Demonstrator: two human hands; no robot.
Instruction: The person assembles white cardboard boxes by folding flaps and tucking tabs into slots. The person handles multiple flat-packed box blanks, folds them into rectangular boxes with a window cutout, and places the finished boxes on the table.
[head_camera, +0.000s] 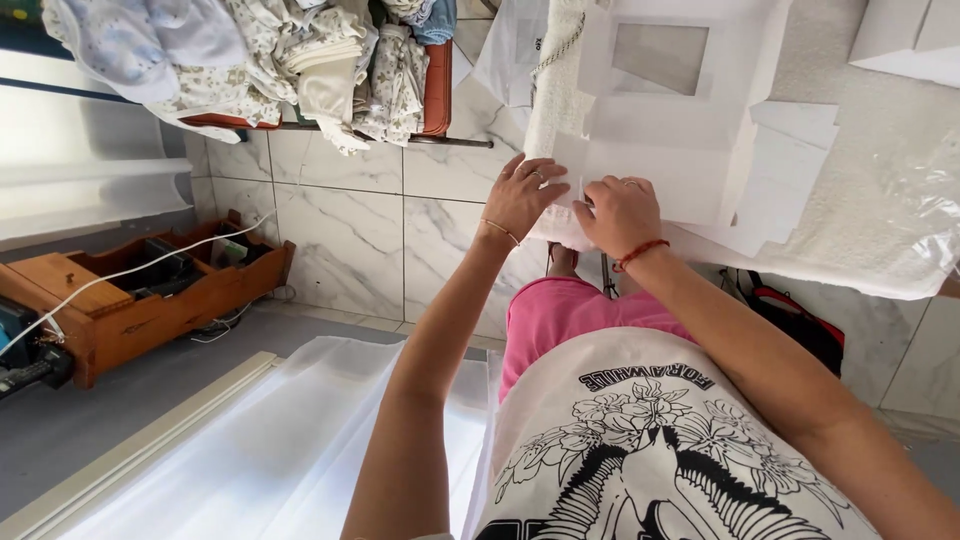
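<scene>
Two bare arms reach out over pink shorts. Left hand (520, 195) lies flat and open on the white paper sheet (655, 165). Right hand (620, 212) pinches its near edge. Paper sits on the towel-covered counter (860, 200).

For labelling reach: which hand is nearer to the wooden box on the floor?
Left. The left hand presses the white sheet on the side toward the wooden box; the right hand sits beyond it, farther away.
</scene>
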